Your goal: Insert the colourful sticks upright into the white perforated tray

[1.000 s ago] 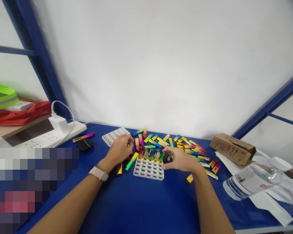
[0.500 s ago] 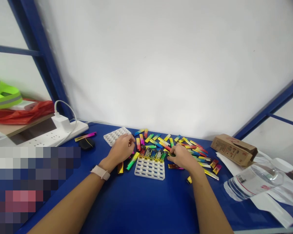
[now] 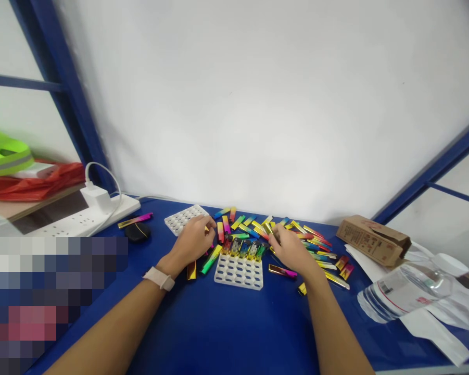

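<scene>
A white plastic tray with rows of oval holes (image 3: 239,272) lies in front of me, with several shiny lighters (image 3: 245,248) standing in its far row. My right hand (image 3: 291,251) is just right of the tray, closed on a gold lighter (image 3: 268,228) whose end sticks up past the fingers. Left of the tray, my left hand (image 3: 195,238) is curled, with a gold bit of a lighter showing between its fingers. Beyond and between the hands lies a loose heap of multicoloured metallic lighters (image 3: 253,221).
A second white holed tray (image 3: 178,220) lies behind my left hand. On the left are a black mouse-like object (image 3: 137,232) and a white power strip (image 3: 68,221). At right stand a cardboard box (image 3: 370,240) and a lying clear water bottle (image 3: 408,289). A white wall rises behind the blue table (image 3: 226,333).
My right hand has lifted slightly from the heap, and a gold lighter now shows in its fingers. A magenta and gold lighter beneath it is more exposed. The left hand stays nearly in place.
</scene>
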The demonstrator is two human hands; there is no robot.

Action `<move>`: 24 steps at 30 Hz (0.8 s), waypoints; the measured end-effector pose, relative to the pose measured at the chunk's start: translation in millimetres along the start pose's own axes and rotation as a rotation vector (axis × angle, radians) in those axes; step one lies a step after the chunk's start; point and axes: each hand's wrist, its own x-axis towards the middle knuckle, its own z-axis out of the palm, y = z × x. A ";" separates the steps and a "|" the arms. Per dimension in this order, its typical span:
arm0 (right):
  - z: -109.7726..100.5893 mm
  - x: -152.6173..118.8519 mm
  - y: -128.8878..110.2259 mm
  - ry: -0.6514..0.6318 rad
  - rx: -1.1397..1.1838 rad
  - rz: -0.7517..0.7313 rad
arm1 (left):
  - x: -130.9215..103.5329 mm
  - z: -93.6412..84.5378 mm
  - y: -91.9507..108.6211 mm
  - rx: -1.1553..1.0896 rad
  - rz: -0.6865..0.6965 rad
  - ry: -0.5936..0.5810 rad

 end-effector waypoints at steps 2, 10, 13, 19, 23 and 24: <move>-2.1 -0.1 -4.5 0.078 0.138 -0.024 | 0.2 0.0 0.6 -0.013 0.003 0.007; -14.5 -3.5 -21.9 0.285 0.667 -0.095 | 0.0 -2.4 4.7 -0.041 0.045 0.009; -12.6 -2.3 -18.6 0.287 0.791 -0.080 | -0.4 -2.0 4.3 -0.035 0.051 0.005; -10.2 0.3 -15.5 0.361 0.809 -0.065 | -0.1 -1.0 2.6 -0.034 0.046 -0.008; -8.6 1.5 -17.4 0.297 0.944 -0.149 | -0.1 -0.6 2.3 -0.038 0.047 -0.007; -8.4 1.1 -18.0 0.273 0.989 -0.164 | -0.2 -0.6 2.4 -0.038 0.051 -0.006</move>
